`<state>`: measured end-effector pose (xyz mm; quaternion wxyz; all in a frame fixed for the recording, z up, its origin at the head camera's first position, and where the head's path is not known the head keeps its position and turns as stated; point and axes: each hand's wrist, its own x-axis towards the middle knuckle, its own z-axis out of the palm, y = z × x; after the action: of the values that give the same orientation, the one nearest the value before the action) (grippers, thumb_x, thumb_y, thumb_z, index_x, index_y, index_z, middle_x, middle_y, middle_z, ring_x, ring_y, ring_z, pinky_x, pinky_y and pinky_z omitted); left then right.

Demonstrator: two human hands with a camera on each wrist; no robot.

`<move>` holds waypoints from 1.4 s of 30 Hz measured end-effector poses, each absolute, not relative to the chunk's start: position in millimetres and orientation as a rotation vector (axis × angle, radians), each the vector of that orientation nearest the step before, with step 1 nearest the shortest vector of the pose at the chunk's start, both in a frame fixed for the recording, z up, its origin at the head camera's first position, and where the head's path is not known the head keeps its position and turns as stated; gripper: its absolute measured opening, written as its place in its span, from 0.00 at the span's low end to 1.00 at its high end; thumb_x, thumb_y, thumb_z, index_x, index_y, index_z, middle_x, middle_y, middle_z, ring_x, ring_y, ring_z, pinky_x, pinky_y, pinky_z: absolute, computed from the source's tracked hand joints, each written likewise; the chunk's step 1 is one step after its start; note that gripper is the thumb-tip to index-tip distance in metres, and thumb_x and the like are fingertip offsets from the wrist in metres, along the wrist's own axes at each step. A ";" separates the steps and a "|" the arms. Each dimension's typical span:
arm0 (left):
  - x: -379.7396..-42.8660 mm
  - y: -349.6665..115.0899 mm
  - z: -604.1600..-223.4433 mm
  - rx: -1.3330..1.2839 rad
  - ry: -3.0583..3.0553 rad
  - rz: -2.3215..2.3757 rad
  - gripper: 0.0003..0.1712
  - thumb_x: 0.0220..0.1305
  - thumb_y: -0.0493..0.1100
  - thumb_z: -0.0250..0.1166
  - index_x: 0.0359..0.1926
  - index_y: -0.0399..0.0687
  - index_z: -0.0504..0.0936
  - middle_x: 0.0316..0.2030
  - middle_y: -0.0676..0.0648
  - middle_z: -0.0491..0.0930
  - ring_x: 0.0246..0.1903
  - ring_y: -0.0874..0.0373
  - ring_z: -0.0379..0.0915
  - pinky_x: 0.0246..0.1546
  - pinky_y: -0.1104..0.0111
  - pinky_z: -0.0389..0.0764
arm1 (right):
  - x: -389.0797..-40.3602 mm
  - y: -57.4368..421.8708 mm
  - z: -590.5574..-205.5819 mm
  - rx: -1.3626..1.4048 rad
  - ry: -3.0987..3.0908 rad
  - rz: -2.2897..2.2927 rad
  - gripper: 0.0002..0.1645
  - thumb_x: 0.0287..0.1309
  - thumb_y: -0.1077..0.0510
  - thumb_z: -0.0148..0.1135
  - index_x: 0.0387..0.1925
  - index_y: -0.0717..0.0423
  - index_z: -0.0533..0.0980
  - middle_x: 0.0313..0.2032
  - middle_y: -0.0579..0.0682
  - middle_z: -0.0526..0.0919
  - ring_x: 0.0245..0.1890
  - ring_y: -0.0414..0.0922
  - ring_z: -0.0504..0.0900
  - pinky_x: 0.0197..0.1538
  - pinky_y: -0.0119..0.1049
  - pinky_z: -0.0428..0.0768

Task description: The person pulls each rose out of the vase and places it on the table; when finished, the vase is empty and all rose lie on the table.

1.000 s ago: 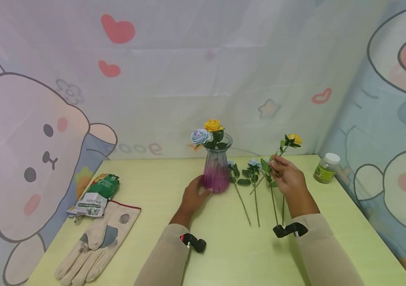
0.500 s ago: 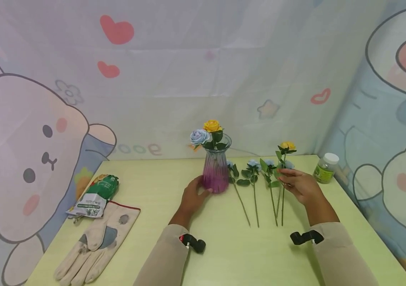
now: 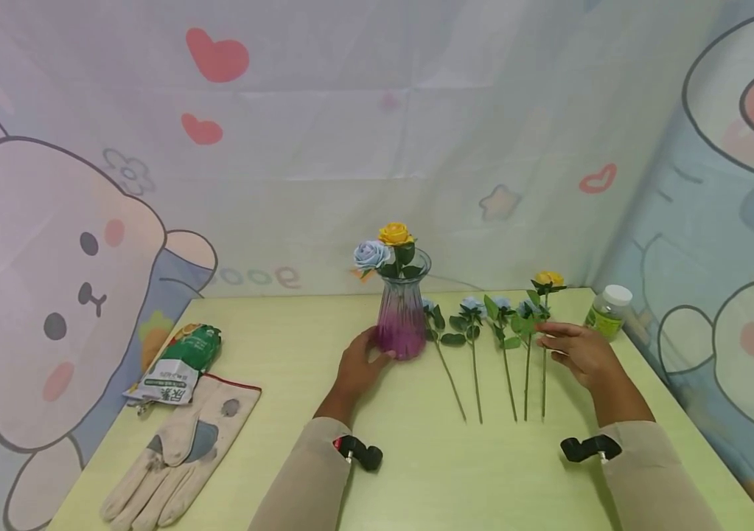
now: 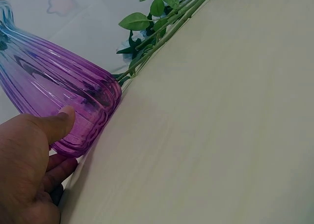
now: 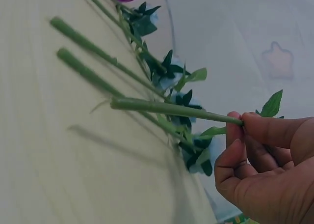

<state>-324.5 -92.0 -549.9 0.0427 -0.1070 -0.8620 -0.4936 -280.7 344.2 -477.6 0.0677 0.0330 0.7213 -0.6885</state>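
Yellow rose [image 3: 547,289], bloom [image 3: 549,278] far, stem end [image 3: 544,413] near

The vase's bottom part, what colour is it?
Purple; the vase's bottom part shows best in the left wrist view.

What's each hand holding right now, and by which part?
The left hand holds the vase near its base; the right hand pinches a yellow rose by the upper part of its stem.

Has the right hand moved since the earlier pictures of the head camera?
Yes. In the head view, the right hand, pinching a yellow rose, has moved rightward, closer to the white-lidded jar, which stayed in place.
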 end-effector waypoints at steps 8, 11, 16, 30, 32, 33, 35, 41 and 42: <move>-326.1 -91.0 -551.1 -0.336 -2.626 -1.498 0.40 0.75 0.50 0.72 0.80 0.39 0.69 0.74 0.38 0.78 0.79 0.40 0.70 0.85 0.46 0.64 | -273.1 358.9 -487.2 0.182 2.392 -1.909 0.20 0.80 0.56 0.63 0.68 0.51 0.83 0.58 0.26 0.80 0.48 0.27 0.87 0.53 0.33 0.86; -325.9 -91.3 -551.1 -0.339 -2.624 -1.505 0.40 0.75 0.50 0.72 0.80 0.40 0.69 0.74 0.37 0.78 0.78 0.40 0.70 0.85 0.46 0.64 | -270.7 361.7 -491.5 0.209 2.432 -1.878 0.20 0.81 0.55 0.63 0.67 0.52 0.84 0.55 0.23 0.82 0.46 0.27 0.86 0.50 0.34 0.86; -325.8 -92.4 -551.3 -0.345 -2.621 -1.495 0.40 0.75 0.50 0.72 0.79 0.39 0.70 0.73 0.37 0.79 0.78 0.39 0.70 0.84 0.45 0.64 | -272.4 365.2 -499.7 0.223 2.453 -1.872 0.16 0.79 0.57 0.64 0.62 0.52 0.87 0.44 0.21 0.87 0.44 0.27 0.84 0.47 0.33 0.85; -326.6 -93.5 -554.5 -0.346 -2.626 -1.485 0.41 0.75 0.50 0.72 0.79 0.39 0.70 0.74 0.37 0.78 0.77 0.39 0.71 0.84 0.45 0.64 | -273.5 366.2 -509.5 0.251 2.630 -1.627 0.25 0.75 0.59 0.69 0.64 0.72 0.80 0.38 0.32 0.90 0.37 0.30 0.84 0.40 0.30 0.86; -326.0 -93.2 -553.5 -0.342 -2.628 -1.496 0.41 0.75 0.51 0.72 0.80 0.39 0.70 0.75 0.37 0.77 0.78 0.39 0.71 0.85 0.45 0.64 | -272.8 365.6 -509.5 0.247 2.641 -1.622 0.25 0.74 0.61 0.69 0.63 0.74 0.80 0.37 0.32 0.89 0.36 0.30 0.84 0.39 0.30 0.86; -325.9 -93.0 -553.3 -0.341 -2.626 -1.502 0.40 0.75 0.50 0.72 0.80 0.39 0.70 0.75 0.37 0.78 0.78 0.39 0.70 0.84 0.45 0.64 | -272.4 365.4 -509.6 0.246 2.645 -1.624 0.25 0.74 0.61 0.70 0.63 0.75 0.79 0.36 0.32 0.89 0.35 0.31 0.84 0.38 0.30 0.85; -325.7 -92.8 -552.1 -0.339 -2.628 -1.510 0.40 0.75 0.51 0.72 0.80 0.39 0.69 0.75 0.37 0.77 0.78 0.39 0.70 0.85 0.45 0.64 | -271.8 365.1 -509.5 0.245 2.650 -1.627 0.25 0.73 0.62 0.70 0.63 0.75 0.79 0.35 0.32 0.88 0.34 0.32 0.83 0.37 0.31 0.84; -325.3 -92.3 -551.6 -0.323 -2.645 -1.508 0.41 0.75 0.51 0.72 0.80 0.40 0.69 0.75 0.38 0.77 0.79 0.39 0.69 0.85 0.45 0.63 | -273.1 370.6 -510.5 0.232 2.666 -1.579 0.28 0.73 0.60 0.70 0.66 0.75 0.77 0.40 0.36 0.90 0.35 0.33 0.83 0.38 0.32 0.85; -325.2 -92.2 -551.7 -0.318 -2.650 -1.507 0.41 0.75 0.51 0.72 0.80 0.41 0.69 0.75 0.38 0.77 0.79 0.40 0.69 0.85 0.45 0.63 | -273.1 371.7 -509.6 0.231 2.670 -1.563 0.29 0.74 0.60 0.70 0.67 0.75 0.77 0.41 0.38 0.91 0.35 0.32 0.83 0.38 0.32 0.85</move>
<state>-325.2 -92.2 -551.7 0.0382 -0.1038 -0.8640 -0.4912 -273.1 371.7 -509.6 0.0196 0.0744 0.8604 -0.5038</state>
